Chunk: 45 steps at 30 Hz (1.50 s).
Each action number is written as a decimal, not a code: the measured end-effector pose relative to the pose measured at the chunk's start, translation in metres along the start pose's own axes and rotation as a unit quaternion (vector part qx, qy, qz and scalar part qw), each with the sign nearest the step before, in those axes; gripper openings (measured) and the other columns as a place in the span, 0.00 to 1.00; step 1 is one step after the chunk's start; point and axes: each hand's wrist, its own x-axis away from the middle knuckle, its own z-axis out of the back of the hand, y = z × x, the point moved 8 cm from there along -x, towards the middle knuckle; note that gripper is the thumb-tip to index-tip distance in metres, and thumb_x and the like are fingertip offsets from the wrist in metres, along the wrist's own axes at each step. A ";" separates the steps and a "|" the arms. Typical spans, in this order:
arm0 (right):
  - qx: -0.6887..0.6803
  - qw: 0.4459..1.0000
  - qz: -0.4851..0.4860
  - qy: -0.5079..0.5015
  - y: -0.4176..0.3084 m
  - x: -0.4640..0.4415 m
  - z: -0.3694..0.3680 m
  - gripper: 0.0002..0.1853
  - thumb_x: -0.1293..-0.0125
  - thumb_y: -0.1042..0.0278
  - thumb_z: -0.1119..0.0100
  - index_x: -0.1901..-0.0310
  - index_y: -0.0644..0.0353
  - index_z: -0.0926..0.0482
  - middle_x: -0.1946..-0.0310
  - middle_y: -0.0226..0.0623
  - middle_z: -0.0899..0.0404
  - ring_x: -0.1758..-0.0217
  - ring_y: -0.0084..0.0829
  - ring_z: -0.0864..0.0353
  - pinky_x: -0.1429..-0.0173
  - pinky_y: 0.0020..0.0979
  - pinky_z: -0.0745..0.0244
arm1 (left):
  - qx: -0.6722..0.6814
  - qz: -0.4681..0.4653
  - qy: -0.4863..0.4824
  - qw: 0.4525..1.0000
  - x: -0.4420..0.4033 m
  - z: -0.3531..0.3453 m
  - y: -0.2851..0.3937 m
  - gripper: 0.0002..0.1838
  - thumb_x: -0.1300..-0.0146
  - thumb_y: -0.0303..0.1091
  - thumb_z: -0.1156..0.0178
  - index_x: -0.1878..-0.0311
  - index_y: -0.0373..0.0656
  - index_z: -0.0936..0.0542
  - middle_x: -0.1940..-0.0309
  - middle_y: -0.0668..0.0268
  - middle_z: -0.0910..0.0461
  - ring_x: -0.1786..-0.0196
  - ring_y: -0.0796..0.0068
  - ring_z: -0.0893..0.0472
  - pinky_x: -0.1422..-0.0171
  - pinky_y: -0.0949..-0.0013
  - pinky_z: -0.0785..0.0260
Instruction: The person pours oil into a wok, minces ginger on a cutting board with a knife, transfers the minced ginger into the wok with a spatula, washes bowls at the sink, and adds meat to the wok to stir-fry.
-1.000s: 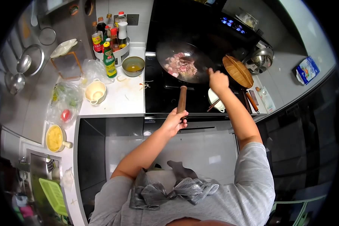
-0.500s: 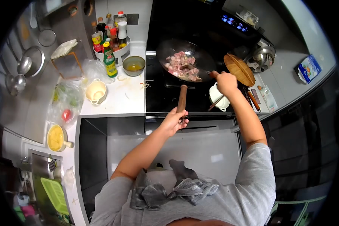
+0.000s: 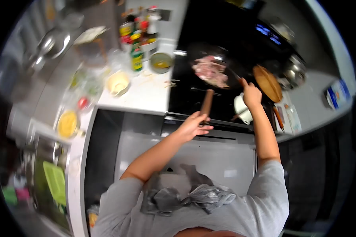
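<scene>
The dark wok (image 3: pixel 199 50) on the black cooktop holds sliced pinkish meat (image 3: pixel 211 72), blurred by motion. My left hand (image 3: pixel 194 125) is at the end of the wok's wooden handle (image 3: pixel 207 102), thumb over it and fingers beneath. My right hand (image 3: pixel 250 94) grips a spatula (image 3: pixel 235 73) by its wooden end. Its thin shaft reaches toward the right side of the meat, and its blade is too blurred to make out. Below my right hand stands a white bowl (image 3: pixel 241 107) with chopsticks resting across it.
A wooden lid (image 3: pixel 268 83) leans right of the wok. Left of the cooktop are a grey bowl of yellow liquid (image 3: pixel 161 63), a cream bowl (image 3: pixel 118 83), several seasoning bottles (image 3: pixel 137 57) and plastic bags. A yellow-filled pot (image 3: pixel 68 124) stands near the sink, which holds a green basket (image 3: pixel 54 181).
The view has swung, so the counter and cooktop appear farther right and blurred. Meat in the wok looks more bunched together. Both hands keep their places on the wok handle and spatula.
</scene>
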 end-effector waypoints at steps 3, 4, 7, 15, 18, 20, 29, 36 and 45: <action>-0.088 0.994 0.000 -0.070 -0.003 0.016 -0.058 0.31 0.40 0.72 0.50 0.36 0.34 0.42 0.55 0.49 0.27 0.56 0.50 0.23 0.57 0.45 0.27 | 0.010 -0.003 0.020 1.000 0.006 0.013 -0.008 0.32 0.34 0.46 0.50 0.33 0.45 0.49 0.45 0.62 0.32 0.55 0.64 0.21 0.57 0.64 0.27; -0.133 0.986 -0.034 -0.098 -0.007 0.021 -0.059 0.38 0.48 0.76 0.44 0.35 0.36 0.42 0.55 0.51 0.27 0.53 0.50 0.25 0.52 0.44 0.28 | 0.012 -0.007 0.055 0.998 0.015 0.024 -0.008 0.36 0.34 0.47 0.50 0.31 0.44 0.55 0.42 0.60 0.35 0.53 0.63 0.22 0.56 0.62 0.27; -0.240 0.969 -0.020 -0.064 0.001 0.024 -0.083 0.35 0.50 0.75 0.39 0.37 0.43 0.36 0.58 0.52 0.24 0.52 0.51 0.25 0.51 0.42 0.30 | -0.001 -0.028 0.126 0.992 0.049 0.086 -0.006 0.38 0.34 0.47 0.50 0.30 0.43 0.57 0.39 0.58 0.39 0.51 0.61 0.23 0.51 0.60 0.28; -0.291 0.916 -0.036 0.275 0.002 0.042 0.054 0.19 0.37 0.64 0.43 0.46 0.59 0.27 0.58 0.41 0.29 0.62 0.30 0.27 0.59 0.29 0.29 | 0.099 -0.148 0.432 0.884 0.241 0.281 -0.011 0.23 0.34 0.40 0.50 0.40 0.41 0.38 0.49 0.59 0.30 0.51 0.60 0.23 0.54 0.64 0.25; -0.394 0.837 -0.021 0.379 -0.055 0.085 0.142 0.14 0.35 0.72 0.48 0.49 0.67 0.27 0.56 0.40 0.26 0.60 0.28 0.25 0.57 0.26 0.28 | 0.134 -0.194 0.512 0.826 0.309 0.340 0.006 0.17 0.34 0.39 0.50 0.47 0.42 0.33 0.55 0.62 0.27 0.55 0.61 0.22 0.55 0.61 0.24; -0.565 0.753 -0.011 0.336 -0.103 0.103 0.143 0.12 0.34 0.74 0.51 0.51 0.68 0.27 0.57 0.39 0.25 0.61 0.26 0.25 0.58 0.24 0.28 | 0.157 -0.240 0.516 0.807 0.341 0.380 0.024 0.20 0.34 0.36 0.51 0.42 0.40 0.38 0.52 0.61 0.32 0.53 0.60 0.25 0.52 0.60 0.26; -0.800 0.483 -0.159 -0.318 -0.480 0.078 -0.029 0.27 0.37 0.67 0.47 0.40 0.68 0.44 0.58 0.43 0.30 0.65 0.34 0.21 0.68 0.29 0.21 | 0.111 -0.297 0.498 0.807 0.409 0.465 0.123 0.17 0.37 0.37 0.47 0.50 0.40 0.38 0.56 0.63 0.39 0.54 0.61 0.27 0.51 0.61 0.27; -0.794 0.411 -0.294 -0.339 -0.585 -0.027 -0.142 0.20 0.36 0.65 0.48 0.48 0.68 0.38 0.57 0.47 0.31 0.65 0.45 0.22 0.69 0.35 0.16 | 0.134 -0.263 0.548 0.783 0.406 0.465 0.126 0.22 0.37 0.37 0.46 0.44 0.39 0.41 0.52 0.61 0.38 0.54 0.58 0.27 0.53 0.58 0.26; -0.731 0.603 -0.167 -0.273 -0.557 -0.025 -0.089 0.13 0.44 0.72 0.52 0.58 0.71 0.30 0.75 0.41 0.27 0.82 0.29 0.28 0.83 0.25 0.29 | 0.158 -0.321 0.536 0.765 0.447 0.431 0.085 0.27 0.34 0.36 0.50 0.36 0.39 0.44 0.45 0.59 0.36 0.49 0.60 0.26 0.47 0.61 0.30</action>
